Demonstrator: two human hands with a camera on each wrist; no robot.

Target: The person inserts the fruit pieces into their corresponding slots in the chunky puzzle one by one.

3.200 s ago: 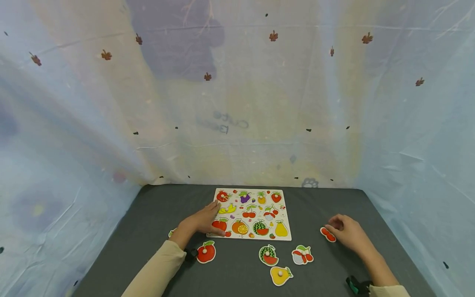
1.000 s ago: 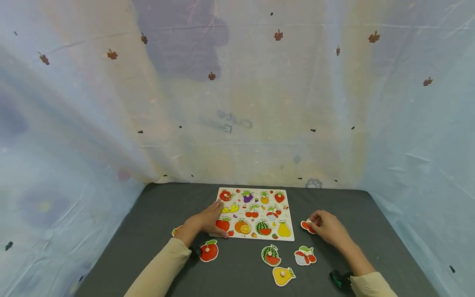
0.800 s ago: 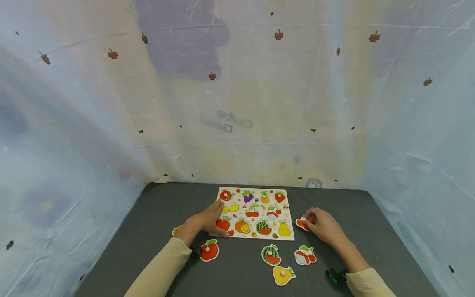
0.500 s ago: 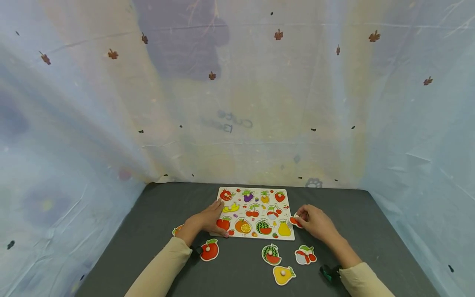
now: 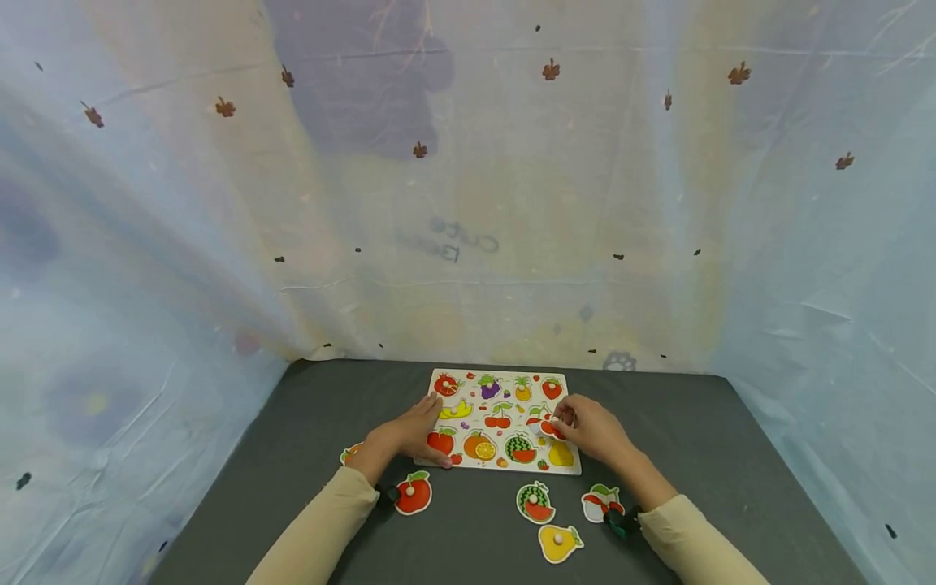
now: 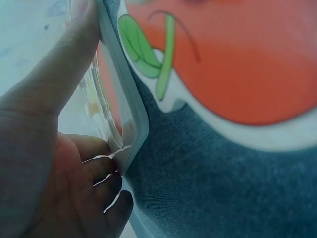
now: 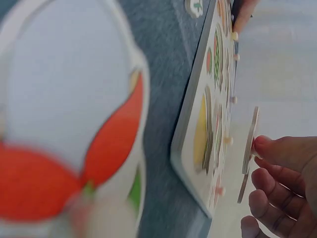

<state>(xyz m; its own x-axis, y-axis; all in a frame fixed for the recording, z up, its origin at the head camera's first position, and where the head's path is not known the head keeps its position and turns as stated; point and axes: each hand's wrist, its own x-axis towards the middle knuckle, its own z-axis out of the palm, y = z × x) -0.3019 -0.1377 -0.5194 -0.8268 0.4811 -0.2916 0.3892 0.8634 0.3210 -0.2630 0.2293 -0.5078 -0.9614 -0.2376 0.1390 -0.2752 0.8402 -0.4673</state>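
My right hand (image 5: 591,426) pinches a red cherry-like puzzle piece (image 5: 550,431) by its knob, over the right part of the white fruit puzzle board (image 5: 468,470). In the right wrist view, that thin piece (image 7: 251,141) is tilted on edge, apart from the board's surface (image 7: 190,191). My left hand (image 5: 405,434) rests on the board's left side, thumb along the near edge and fingers spread. In the left wrist view, the left hand (image 6: 54,148) touches the board's edge. Pomegranate, grape, pineapple, strawberry and banana pieces with knobs sit in the board's upper part.
Loose on the dark cloth lie an apple piece (image 5: 413,493), a watermelon piece (image 5: 536,504), a pear piece (image 5: 558,543) and a red-and-white fruit piece (image 5: 600,502). An orange piece (image 5: 351,453) is partly behind the left wrist. A printed curtain (image 5: 468,203) encloses the table.
My right hand has carried the red piece leftward from the right side of the table to over the board. The left hand stays on the board's left side.
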